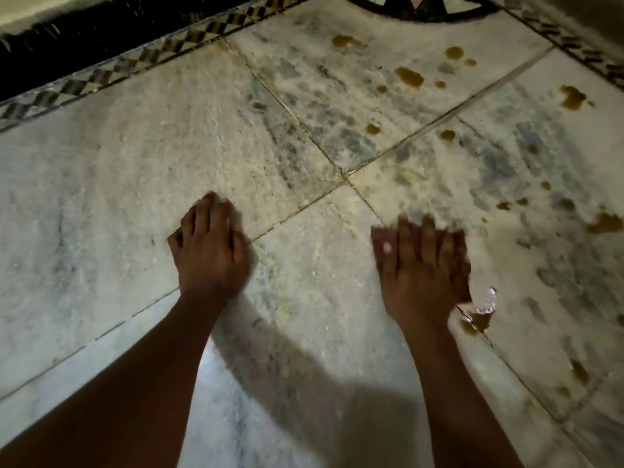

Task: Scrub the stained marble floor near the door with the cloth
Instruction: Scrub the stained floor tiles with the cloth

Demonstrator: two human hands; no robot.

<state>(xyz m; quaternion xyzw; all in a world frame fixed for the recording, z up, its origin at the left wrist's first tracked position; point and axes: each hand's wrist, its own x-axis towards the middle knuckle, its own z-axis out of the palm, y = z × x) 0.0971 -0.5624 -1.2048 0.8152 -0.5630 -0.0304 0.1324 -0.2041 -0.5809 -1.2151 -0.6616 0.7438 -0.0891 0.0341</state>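
Both bare forearms reach down and forward to the marble floor (118, 170). The left hand (209, 251) rests knuckles-up on the slab, fingers curled under; whether anything lies inside that curl cannot be told, though a pale smear shows at its fingertips. The right hand (422, 265) lies flat with fingers straight and pressed on a dark reddish-brown cloth (380, 239), whose edge shows beside the thumb and again just past the outer side of the hand. Motion blur softens that hand and the cloth.

Between the hands, slightly ahead of them, the grout lines (346, 179) cross where four slabs meet. Ahead of and outward from the right hand, brown-yellow stains (409, 77) dot the marble in scattered blots. Just beside the right wrist, on its outer side, a small brown puddle (479, 320) sits on a joint with a bright glint above it. The slab surface around both hands looks grainy and streaked grey.

Far ahead of the left hand runs a checkered inlay border (141, 62), with a dark band beyond it. Ahead of the right hand, at the far edge, a curved black inlay (422, 13) shows.
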